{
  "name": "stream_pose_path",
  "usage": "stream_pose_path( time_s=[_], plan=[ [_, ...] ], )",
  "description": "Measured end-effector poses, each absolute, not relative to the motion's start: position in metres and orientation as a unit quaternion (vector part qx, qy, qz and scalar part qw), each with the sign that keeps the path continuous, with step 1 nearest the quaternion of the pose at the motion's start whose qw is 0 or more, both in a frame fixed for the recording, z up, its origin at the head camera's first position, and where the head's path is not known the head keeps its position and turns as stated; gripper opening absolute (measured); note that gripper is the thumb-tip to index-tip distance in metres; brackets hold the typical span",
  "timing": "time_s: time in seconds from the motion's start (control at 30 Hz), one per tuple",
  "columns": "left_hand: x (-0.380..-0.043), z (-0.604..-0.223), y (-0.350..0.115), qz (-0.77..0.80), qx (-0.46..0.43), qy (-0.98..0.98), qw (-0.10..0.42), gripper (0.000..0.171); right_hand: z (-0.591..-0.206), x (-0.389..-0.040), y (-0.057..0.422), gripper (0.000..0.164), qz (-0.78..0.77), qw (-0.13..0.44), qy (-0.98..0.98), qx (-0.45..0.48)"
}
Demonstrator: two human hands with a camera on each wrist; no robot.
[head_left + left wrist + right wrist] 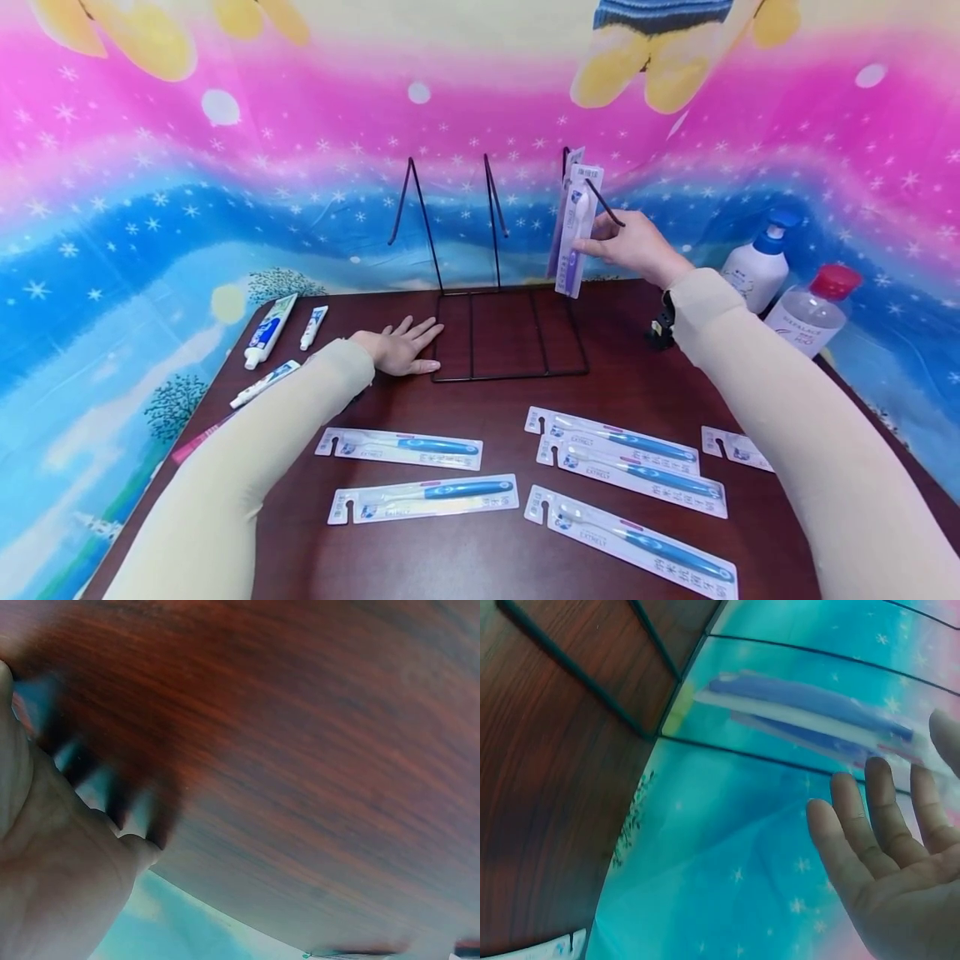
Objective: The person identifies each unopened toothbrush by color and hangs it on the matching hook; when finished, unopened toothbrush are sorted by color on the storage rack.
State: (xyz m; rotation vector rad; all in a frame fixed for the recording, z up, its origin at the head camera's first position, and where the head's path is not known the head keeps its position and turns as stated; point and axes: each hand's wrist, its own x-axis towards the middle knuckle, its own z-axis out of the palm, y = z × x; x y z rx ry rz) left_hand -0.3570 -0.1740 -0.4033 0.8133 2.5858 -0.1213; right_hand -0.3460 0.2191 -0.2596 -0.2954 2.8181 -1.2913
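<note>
A black wire rack (pixel 510 379) stands on the table, with upright prongs at its back. Two packaged purple toothbrushes (pixel 573 258) hang from its right prong, one behind the other. My right hand (pixel 630 246) is beside them, its thumb at the front package's edge. In the right wrist view, its fingers (pixel 881 802) are spread and fairly straight near the purple toothbrush packs (pixel 802 709); no grip shows. My left hand (pixel 401 346) lies flat on the table, fingers spread, at the left edge of the rack's base. The left wrist view shows its palm (pixel 67 862) against the tabletop.
Several packaged blue toothbrushes (pixel 630 479) lie across the front of the table. Toothpaste tubes (pixel 272 329) lie at the left. A white pump bottle (pixel 756 267) and a red-capped clear bottle (pixel 813 312) stand at the right. A patterned cloth (pixel 315 192) hangs behind.
</note>
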Motion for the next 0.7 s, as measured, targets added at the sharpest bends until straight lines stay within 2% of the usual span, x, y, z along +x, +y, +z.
stream_pose_path(
  time_s=[0.27,0.53,0.7],
  plan=[
    [-0.358,-0.401,-0.175,-0.043,0.3,0.929,0.211,0.079,-0.271,-0.329,0.265,0.067,-0.33,0.056,0.938,-0.085],
    [-0.359,-0.4,-0.174,-0.05,0.299,0.929,0.212,0.079,-0.326,-0.32,0.331,0.065,-0.197,0.06,0.978,-0.018],
    [-0.358,-0.402,-0.176,-0.04,0.302,0.929,0.21,0.08,-0.35,-0.32,0.354,0.056,-0.135,0.059,0.989,-0.001]
  ],
)
